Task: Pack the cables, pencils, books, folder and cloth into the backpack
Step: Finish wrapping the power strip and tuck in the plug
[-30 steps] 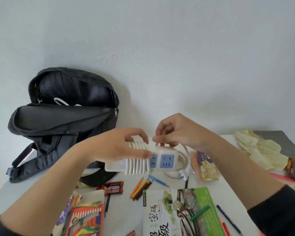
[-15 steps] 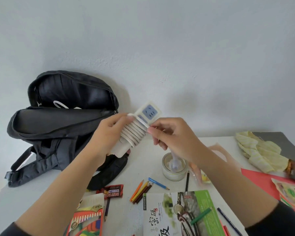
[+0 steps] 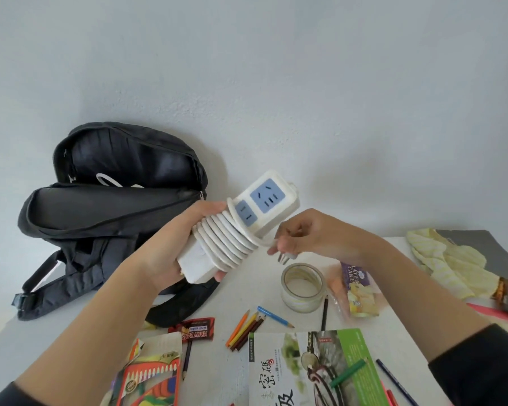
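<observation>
White desk (image 3: 214,376) across the lower frame, against a pale wall. Black backpack (image 3: 109,212) at left centre, on the desk by the wall, main compartment unzipped and gaping, straps trailing toward the lower left. Book (image 3: 305,373) with green cover at bottom centre, flat, a green pencil (image 3: 348,373) lying on it. Yellow cloth (image 3: 452,262) crumpled at right edge, on top of a grey flat sheet (image 3: 487,244), possibly the folder, mostly hidden. Opened pencil box (image 3: 147,379) at bottom left.

White power strip (image 3: 267,206) at frame centre, held in the air, tilted, socket end up and right, just beside the backpack opening. White cable (image 3: 226,241) wound in tight coils round its middle. Left hand (image 3: 170,253) gripping the lower end, fingers (image 3: 214,206) curled over the top, thumb underneath. Right hand (image 3: 314,235) just right of it, fingers (image 3: 279,244) pressed together, pinching the plug (image 3: 285,257), prongs poking down.

Tape roll (image 3: 302,285) upright below the right hand, snack packet (image 3: 355,291) beside it. Loose pencils (image 3: 247,329) fanned out between tape and book. Red wrapper (image 3: 195,332) near the pencil box.
</observation>
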`<state>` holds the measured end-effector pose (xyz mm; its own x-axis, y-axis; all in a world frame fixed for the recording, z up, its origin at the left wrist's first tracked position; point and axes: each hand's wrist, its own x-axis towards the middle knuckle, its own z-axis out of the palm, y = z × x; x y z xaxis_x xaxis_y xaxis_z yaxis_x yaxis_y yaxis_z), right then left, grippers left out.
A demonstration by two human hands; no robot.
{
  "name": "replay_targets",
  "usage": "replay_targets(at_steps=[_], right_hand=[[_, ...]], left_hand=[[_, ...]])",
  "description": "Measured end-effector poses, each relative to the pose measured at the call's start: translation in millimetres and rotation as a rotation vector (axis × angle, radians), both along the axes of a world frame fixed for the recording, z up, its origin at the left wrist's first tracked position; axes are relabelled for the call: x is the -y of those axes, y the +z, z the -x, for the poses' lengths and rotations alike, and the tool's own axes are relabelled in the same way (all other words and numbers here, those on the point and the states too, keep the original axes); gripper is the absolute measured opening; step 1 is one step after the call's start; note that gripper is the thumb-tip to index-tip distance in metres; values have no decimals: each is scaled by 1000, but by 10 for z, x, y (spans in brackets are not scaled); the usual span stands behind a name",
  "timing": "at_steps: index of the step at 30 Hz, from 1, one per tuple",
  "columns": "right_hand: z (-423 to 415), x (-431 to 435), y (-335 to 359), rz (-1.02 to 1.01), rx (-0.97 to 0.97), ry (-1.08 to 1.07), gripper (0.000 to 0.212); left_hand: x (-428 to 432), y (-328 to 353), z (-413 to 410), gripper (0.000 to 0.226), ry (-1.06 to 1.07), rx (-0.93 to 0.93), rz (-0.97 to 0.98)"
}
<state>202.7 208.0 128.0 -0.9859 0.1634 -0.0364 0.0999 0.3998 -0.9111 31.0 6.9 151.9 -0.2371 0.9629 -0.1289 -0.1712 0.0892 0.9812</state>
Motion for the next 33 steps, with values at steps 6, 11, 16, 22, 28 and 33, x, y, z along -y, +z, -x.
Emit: replay_targets(at_steps=[6,11,16,22,28,33], right_hand=[[-93,-137,-62,22,36,89,15],[-46,-167,-142,223,-31,148,33],[82,-161,-122,402,-10,252,63],[96,-117,-62,445,-70,177,14],[175,21,-49,180,-65,-150,16],[241,264,-35,193,-180,-299,22]], left_hand=[[138,10,28,47,-160,28,143],[190,9,-2,50,-240,39,103],[160,-5,-52,62,-271,27,-23],[183,-78,33,60,-195,11,-69],[122,-80,9,42,-205,-451,113],[88,-254,19,46,-145,-553,269]])
